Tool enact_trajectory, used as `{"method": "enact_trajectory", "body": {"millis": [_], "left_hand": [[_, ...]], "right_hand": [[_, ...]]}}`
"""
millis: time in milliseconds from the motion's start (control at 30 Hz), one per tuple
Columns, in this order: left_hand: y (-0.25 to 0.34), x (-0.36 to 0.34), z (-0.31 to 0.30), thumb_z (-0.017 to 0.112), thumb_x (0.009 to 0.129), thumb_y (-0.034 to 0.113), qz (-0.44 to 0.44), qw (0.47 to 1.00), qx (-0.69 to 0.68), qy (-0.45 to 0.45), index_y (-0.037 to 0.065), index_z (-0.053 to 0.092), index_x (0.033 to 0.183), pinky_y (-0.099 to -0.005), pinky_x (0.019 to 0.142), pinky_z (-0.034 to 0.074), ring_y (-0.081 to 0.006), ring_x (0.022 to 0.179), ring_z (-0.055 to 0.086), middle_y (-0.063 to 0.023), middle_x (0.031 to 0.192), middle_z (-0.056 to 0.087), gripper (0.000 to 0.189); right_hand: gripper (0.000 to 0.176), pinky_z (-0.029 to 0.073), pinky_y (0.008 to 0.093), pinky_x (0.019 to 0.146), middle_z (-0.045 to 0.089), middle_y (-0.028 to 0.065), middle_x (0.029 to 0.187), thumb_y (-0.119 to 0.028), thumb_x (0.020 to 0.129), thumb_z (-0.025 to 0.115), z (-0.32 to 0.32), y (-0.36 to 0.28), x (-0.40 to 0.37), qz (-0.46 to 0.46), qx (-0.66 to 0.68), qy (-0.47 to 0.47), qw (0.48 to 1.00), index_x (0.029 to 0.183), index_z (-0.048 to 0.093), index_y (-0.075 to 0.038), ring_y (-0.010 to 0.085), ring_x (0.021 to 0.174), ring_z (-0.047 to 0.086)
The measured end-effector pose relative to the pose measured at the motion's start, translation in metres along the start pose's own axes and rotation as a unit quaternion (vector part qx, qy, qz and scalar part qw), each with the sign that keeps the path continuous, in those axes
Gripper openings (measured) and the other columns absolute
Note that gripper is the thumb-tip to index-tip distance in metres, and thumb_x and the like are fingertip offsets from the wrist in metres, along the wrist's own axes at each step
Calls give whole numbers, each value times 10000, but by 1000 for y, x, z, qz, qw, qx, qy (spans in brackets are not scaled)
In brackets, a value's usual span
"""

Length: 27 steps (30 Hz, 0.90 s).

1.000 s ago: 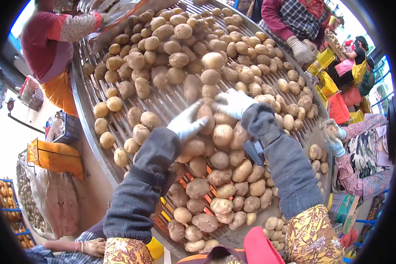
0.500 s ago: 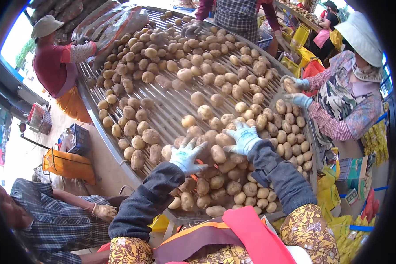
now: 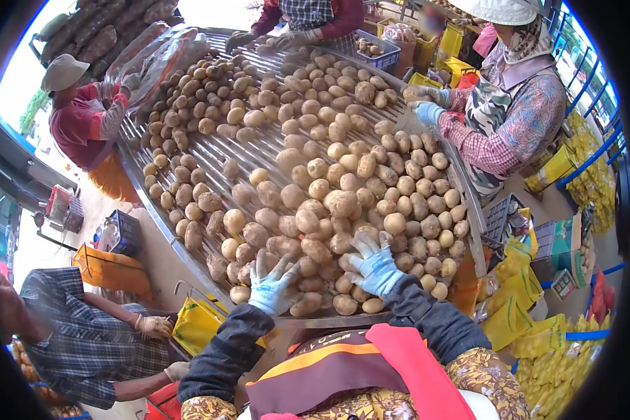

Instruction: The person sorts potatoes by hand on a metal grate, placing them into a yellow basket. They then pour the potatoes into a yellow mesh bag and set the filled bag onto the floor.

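Note:
Many potatoes (image 3: 343, 203) cover a slatted metal sorting table (image 3: 213, 164) in front of me. My left hand (image 3: 271, 285), in a light blue and white glove, lies at the near edge with its fingers spread against several potatoes. Similarly gloved, my right hand (image 3: 374, 267) presses on the heap to the right, fingers apart. Neither hand is closed round a single potato. Some potatoes between the hands look smeared by motion.
Across the right edge, a co-worker's gloved hands (image 3: 427, 105) are over the table. Other people stand at the far side and left. A yellow bag (image 3: 199, 323) hangs near the front edge. Blue crates (image 3: 378, 52), an orange bag (image 3: 112, 271) and filled yellow net bags (image 3: 563, 374) surround the table.
My hands have drawn back toward the near edge, and potatoes have shifted closer to me with them. The co-worker on the right has moved slightly; the camera view has also shifted.

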State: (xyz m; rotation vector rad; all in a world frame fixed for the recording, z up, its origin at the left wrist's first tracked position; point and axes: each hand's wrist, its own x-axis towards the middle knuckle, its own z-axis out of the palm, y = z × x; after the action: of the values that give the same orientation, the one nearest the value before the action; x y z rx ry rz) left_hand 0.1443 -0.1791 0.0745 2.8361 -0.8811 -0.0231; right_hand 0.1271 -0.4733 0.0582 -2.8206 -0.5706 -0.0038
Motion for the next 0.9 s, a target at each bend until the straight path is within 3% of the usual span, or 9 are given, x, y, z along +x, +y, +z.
{"method": "enact_trajectory", "body": {"millis": [100, 200, 233, 300, 367, 567, 633, 733, 900], "left_hand": [[7, -17, 10, 838, 591, 370, -44, 997, -37, 53, 215, 537, 1315, -623, 1093, 222, -497, 1370, 206, -165, 1447, 386, 799], [-2, -39, 41, 839, 571, 406, -34, 993, -64, 91, 247, 545, 1315, -635, 1091, 210, -490, 1376, 202, -169, 1463, 361, 816], [2, -45, 41, 842, 562, 401, -44, 991, -78, 98, 247, 546, 1317, -630, 1094, 211, -498, 1377, 190, -173, 1466, 353, 825], [6, -56, 39, 844, 553, 396, -49, 989, -90, 103, 247, 547, 1318, -624, 1097, 212, -507, 1378, 178, -176, 1469, 345, 834], [12, -59, 38, 845, 550, 419, -37, 997, -22, 67, 248, 542, 1326, -639, 1097, 188, -525, 1380, 149, -176, 1478, 330, 850], [-11, -24, 28, 800, 549, 557, -6, 999, 21, 36, 276, 492, 1371, -685, 1078, 152, -498, 1371, 177, -117, 1492, 318, 921], [-21, -14, 25, 815, 551, 529, 2, 1000, 1, 5, 242, 485, 1380, -652, 1091, 160, -493, 1380, 158, -138, 1519, 276, 937], [-38, 5, 34, 815, 546, 515, 29, 998, -8, 51, 219, 486, 1379, -634, 1104, 166, -459, 1387, 192, -138, 1503, 304, 943], [-52, 28, 27, 811, 534, 534, 35, 999, -5, -23, 182, 513, 1343, -624, 1114, 159, -432, 1400, 189, -137, 1519, 267, 931]], "right_hand": [[527, 49, 640, 1128, 374, 129, 1472, -462, 839, 607, 18, -13, -6, -84, 4, 18, 996, 1297, 562, -204, 308, 1422, 249], [587, 73, 609, 1142, 396, 63, 1474, -436, 789, 626, 46, 2, -10, -118, -79, -2, 990, 1324, 535, -210, 310, 1442, 213], [455, 143, 596, 1134, 461, 41, 1411, -394, 796, 632, 39, 10, -12, -129, -32, 58, 989, 1223, 608, -239, 323, 1358, 352], [345, 187, 584, 1119, 490, 36, 1376, -326, 823, 608, 48, 24, -19, -120, -115, 134, 977, 1166, 631, -299, 305, 1305, 409], [286, 232, 584, 1097, 502, 74, 1344, -275, 837, 578, 32, 23, -29, -76, -36, 116, 990, 1109, 648, -329, 294, 1248, 459], [348, 245, 573, 1100, 469, 111, 1355, -341, 802, 639, 22, 14, -8, -52, -74, 167, 982, 1146, 637, -286, 308, 1263, 430], [585, 212, 602, 1104, 401, 129, 1412, -501, 752, 675, 11, -14, 35, -28, -43, 195, 980, 1265, 579, -238, 334, 1329, 345], [658, 145, 648, 1105, 277, 143, 1516, -542, 793, 644, 11, -53, 98, 8, 25, 78, 997, 1344, 512, -208, 347, 1420, 225], [640, 170, 538, 1135, 499, 148, 1368, -573, 816, 591, -8, -21, 156, 72, -21, -46, 996, 1337, 511, -210, 321, 1345, 381]]}}
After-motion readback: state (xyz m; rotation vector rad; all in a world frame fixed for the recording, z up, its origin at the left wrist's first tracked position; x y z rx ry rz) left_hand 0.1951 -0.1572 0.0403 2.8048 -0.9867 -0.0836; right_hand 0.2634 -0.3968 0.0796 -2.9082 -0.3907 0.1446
